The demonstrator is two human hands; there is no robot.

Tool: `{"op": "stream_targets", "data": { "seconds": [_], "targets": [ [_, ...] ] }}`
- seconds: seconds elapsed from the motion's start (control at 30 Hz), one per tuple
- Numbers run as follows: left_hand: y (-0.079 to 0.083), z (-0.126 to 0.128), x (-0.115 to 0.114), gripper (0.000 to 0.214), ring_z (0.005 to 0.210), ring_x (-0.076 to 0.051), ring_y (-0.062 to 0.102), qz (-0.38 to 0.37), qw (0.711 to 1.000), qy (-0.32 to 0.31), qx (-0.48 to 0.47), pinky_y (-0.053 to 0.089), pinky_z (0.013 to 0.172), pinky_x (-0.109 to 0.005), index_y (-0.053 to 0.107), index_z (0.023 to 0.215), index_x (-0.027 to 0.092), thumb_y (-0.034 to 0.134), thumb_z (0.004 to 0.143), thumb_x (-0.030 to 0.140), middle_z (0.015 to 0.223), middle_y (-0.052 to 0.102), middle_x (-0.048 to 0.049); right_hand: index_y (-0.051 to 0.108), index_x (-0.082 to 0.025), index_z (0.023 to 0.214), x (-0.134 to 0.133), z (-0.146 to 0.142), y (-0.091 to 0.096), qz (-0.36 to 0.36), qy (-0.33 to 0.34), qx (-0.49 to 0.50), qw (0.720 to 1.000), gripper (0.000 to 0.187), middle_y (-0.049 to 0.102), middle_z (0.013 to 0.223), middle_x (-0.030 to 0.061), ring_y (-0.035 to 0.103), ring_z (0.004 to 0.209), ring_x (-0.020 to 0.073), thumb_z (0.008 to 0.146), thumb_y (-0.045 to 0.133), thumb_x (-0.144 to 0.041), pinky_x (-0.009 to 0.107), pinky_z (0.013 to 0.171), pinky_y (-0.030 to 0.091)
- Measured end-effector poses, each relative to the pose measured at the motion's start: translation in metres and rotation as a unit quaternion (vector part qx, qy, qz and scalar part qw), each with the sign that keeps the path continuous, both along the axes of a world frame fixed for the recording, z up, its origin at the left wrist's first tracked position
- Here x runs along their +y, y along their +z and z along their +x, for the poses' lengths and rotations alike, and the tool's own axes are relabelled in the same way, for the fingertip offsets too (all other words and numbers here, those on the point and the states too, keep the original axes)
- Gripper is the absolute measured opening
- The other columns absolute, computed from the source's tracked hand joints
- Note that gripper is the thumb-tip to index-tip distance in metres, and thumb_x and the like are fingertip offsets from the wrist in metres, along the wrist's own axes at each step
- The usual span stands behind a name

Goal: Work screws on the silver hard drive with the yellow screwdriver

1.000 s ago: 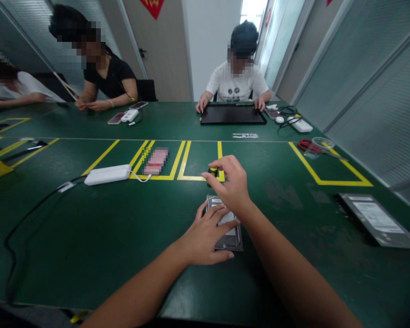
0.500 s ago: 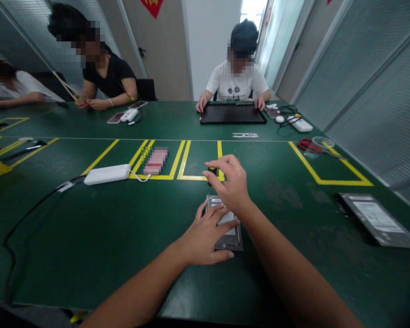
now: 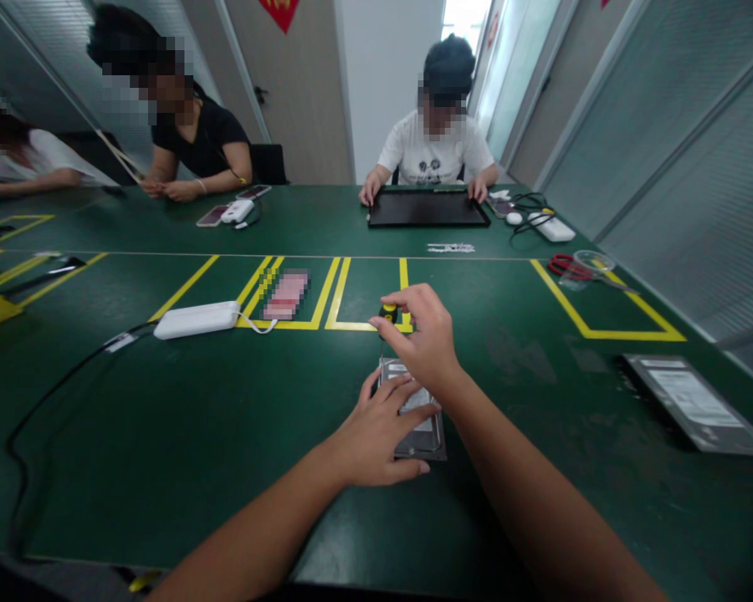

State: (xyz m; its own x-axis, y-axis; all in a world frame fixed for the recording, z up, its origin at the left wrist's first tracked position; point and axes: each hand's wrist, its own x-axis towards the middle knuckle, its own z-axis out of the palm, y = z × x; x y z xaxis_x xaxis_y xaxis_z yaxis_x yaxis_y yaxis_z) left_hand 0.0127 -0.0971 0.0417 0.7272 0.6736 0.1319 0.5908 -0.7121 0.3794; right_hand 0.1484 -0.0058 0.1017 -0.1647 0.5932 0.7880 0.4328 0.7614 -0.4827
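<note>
Hard drive (image 3: 422,431) flat on the green tabletop (image 3: 163,418), pinned under one hand while the other grips a screwdriver.

The left hand (image 3: 376,435) lies spread, palm down, on the drive's label, whose print is too small to read. At its 1 o'clock the right hand (image 3: 423,334) closes its fingertips round the yellow-and-black screwdriver (image 3: 388,314), held upright over the drive's far edge. At 10 o'clock lies a white power bank (image 3: 197,319); at 2 o'clock a clear cup (image 3: 586,266) stands by the red scissors (image 3: 565,266); at 3 o'clock rests a second drive (image 3: 694,403), its label unreadable.
</note>
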Motion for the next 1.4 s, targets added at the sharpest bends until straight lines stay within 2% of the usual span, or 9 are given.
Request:
{"op": "stream_targets", "data": {
  "seconds": [0.2, 0.3, 0.43, 0.57, 0.73, 0.93, 1.07, 1.2, 1.4],
  "targets": [
    [0.0001, 0.0010, 0.0003, 0.080, 0.142, -0.040, 0.030, -0.003, 1.000, 0.000, 0.001, 0.008, 0.117, -0.069, 0.044, 0.147, 0.030, 0.066, 0.079, 0.064, 0.154, 0.037, -0.0117, 0.065, -0.023, 0.108, -0.0013, 0.0003, 0.0018, 0.001, 0.008, -0.009, 1.000, 0.025, 0.071, 0.101, 0.0030, 0.062, 0.095, 0.0194, 0.086, 0.054, -0.015, 0.038, 0.085, 0.050],
    [0.0005, 0.0013, 0.0000, 0.080, 0.142, -0.040, 0.030, -0.001, 1.000, 0.001, 0.001, 0.008, 0.117, -0.069, 0.044, 0.147, 0.030, 0.067, 0.078, 0.063, 0.154, 0.037, -0.0112, 0.066, -0.023, 0.109, -0.0019, 0.0002, 0.0014, -0.008, 0.026, -0.007, 1.000, 0.022, 0.067, 0.105, 0.0050, 0.061, 0.100, 0.0202, 0.088, 0.060, -0.022, 0.040, 0.089, 0.050],
    [0.0012, 0.0016, -0.0001, 0.080, 0.143, -0.039, 0.028, -0.004, 1.000, 0.003, 0.003, 0.005, 0.117, -0.068, 0.044, 0.147, 0.031, 0.069, 0.077, 0.061, 0.156, 0.036, -0.0108, 0.067, -0.023, 0.102, -0.0010, 0.0005, 0.0006, -0.023, 0.021, 0.008, 0.999, 0.018, 0.060, 0.097, 0.0053, 0.058, 0.095, 0.0196, 0.086, 0.069, -0.033, 0.038, 0.083, 0.050],
    [0.0006, 0.0015, 0.0001, 0.080, 0.144, -0.038, 0.027, -0.010, 1.000, 0.003, 0.006, 0.004, 0.117, -0.068, 0.043, 0.147, 0.031, 0.069, 0.078, 0.061, 0.156, 0.035, -0.0112, 0.065, -0.022, 0.101, -0.0005, 0.0018, 0.0015, -0.005, 0.008, 0.006, 1.000, 0.013, 0.065, 0.095, 0.0033, 0.059, 0.091, 0.0182, 0.089, 0.064, -0.027, 0.036, 0.083, 0.049],
    [0.0004, 0.0014, 0.0003, 0.079, 0.143, -0.039, 0.029, -0.014, 1.000, 0.002, 0.004, 0.005, 0.117, -0.068, 0.044, 0.147, 0.031, 0.067, 0.078, 0.063, 0.155, 0.037, -0.0119, 0.065, -0.023, 0.106, -0.0030, 0.0022, 0.0028, -0.029, 0.006, 0.000, 1.000, 0.022, 0.069, 0.096, 0.0020, 0.061, 0.089, 0.0178, 0.087, 0.055, -0.018, 0.034, 0.077, 0.048],
    [0.0012, 0.0011, -0.0003, 0.079, 0.144, -0.038, 0.028, -0.006, 1.000, 0.004, 0.000, 0.004, 0.118, -0.066, 0.043, 0.147, 0.031, 0.068, 0.078, 0.061, 0.155, 0.037, -0.0113, 0.065, -0.021, 0.102, -0.0015, 0.0018, 0.0025, -0.026, 0.026, 0.003, 0.999, 0.020, 0.064, 0.099, 0.0049, 0.059, 0.093, 0.0184, 0.085, 0.069, -0.032, 0.034, 0.080, 0.049],
    [0.0010, 0.0010, -0.0005, 0.080, 0.144, -0.039, 0.029, -0.009, 1.000, 0.002, 0.007, 0.005, 0.117, -0.068, 0.043, 0.147, 0.031, 0.068, 0.078, 0.062, 0.155, 0.037, -0.0122, 0.065, -0.021, 0.099, 0.0000, 0.0024, 0.0018, -0.014, 0.022, 0.000, 1.000, 0.012, 0.067, 0.095, 0.0029, 0.060, 0.089, 0.0175, 0.088, 0.063, -0.024, 0.035, 0.082, 0.049],
    [0.0008, 0.0011, -0.0005, 0.079, 0.144, -0.037, 0.029, -0.011, 1.000, 0.002, 0.010, 0.005, 0.117, -0.067, 0.042, 0.148, 0.032, 0.067, 0.079, 0.063, 0.154, 0.038, -0.0121, 0.066, -0.022, 0.106, -0.0008, 0.0021, 0.0015, -0.008, 0.015, -0.001, 1.000, 0.020, 0.070, 0.095, 0.0016, 0.061, 0.087, 0.0170, 0.088, 0.057, -0.017, 0.034, 0.080, 0.049],
    [0.0002, 0.0008, 0.0000, 0.079, 0.144, -0.038, 0.028, -0.005, 1.000, 0.002, 0.000, 0.005, 0.118, -0.067, 0.043, 0.147, 0.031, 0.067, 0.079, 0.062, 0.156, 0.036, -0.0114, 0.065, -0.020, 0.102, -0.0015, 0.0014, 0.0013, -0.009, 0.019, 0.004, 1.000, 0.019, 0.064, 0.099, 0.0054, 0.059, 0.094, 0.0190, 0.086, 0.070, -0.029, 0.036, 0.082, 0.050]
  ]
}}
